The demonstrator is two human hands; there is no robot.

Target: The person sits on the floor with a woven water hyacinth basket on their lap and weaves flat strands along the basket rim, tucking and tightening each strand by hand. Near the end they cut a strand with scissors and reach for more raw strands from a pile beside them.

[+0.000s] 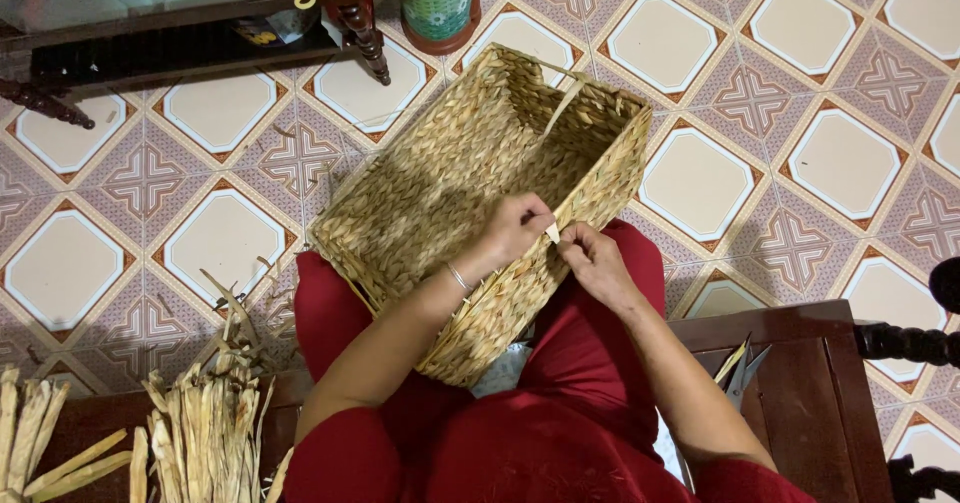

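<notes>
Lap: the person sits in red clothing (pixel 560 403), and the woven basket rests across the knees.
Left hand (pixel 515 228): fingers drawn together, pinching a pale fibre strip (pixel 552 232) at the basket's near rim; a thin bracelet (pixel 458 279) circles the wrist.
Right hand (pixel 590 258): fingers curled and closed on the same strip, just beside the left hand, fingertips nearly touching.
Woven basket (pixel 450 183): rectangular, of plaited straw-coloured fibre, tilted with its open mouth up and away from the person; one loose strand (pixel 566 98) crosses the far inner wall.
Scissors (pixel 742 373): lying on the dark wooden seat (pixel 800 383) to the person's right, near the right forearm.
Fibre bundle (pixel 195 428): dried pale stalks heaped at lower left, well apart from both hands; loose scraps lie scattered just beyond it.
Floor (pixel 780 113): patterned tiles of cream octagons and brown-red crosses.
Far edge: a dark table with turned legs (pixel 365 23) at upper left, and a green cylindrical container (pixel 435 3) beside it.
</notes>
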